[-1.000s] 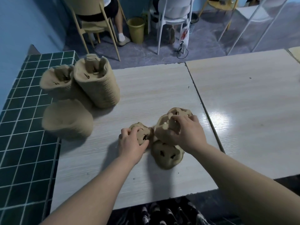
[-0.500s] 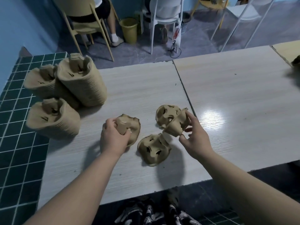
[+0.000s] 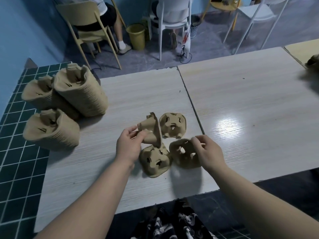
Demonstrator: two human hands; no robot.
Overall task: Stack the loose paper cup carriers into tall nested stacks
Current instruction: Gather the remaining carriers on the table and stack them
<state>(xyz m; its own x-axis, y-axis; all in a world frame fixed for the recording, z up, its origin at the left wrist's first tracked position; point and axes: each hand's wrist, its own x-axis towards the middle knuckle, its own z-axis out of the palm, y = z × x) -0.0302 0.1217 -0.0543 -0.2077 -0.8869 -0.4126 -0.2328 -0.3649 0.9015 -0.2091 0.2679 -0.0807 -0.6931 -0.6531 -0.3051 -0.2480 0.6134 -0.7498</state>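
Head: L hand (image 3: 128, 147) lifts carrier (image 3: 151, 131), R hand (image 3: 209, 153) grips another (image 3: 183, 155).

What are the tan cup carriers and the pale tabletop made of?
Tan cup carriers: likely moulded paper pulp, matte, with fibrous surfaces and soft, ragged edges. Pale tabletop: looks like wood-grain laminate, semi-gloss; it shows printed streaks and a bright light reflection.

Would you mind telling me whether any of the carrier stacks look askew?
Yes: the tallest nested stack at the table's left edge tilts left against the stack behind it rather than standing upright.
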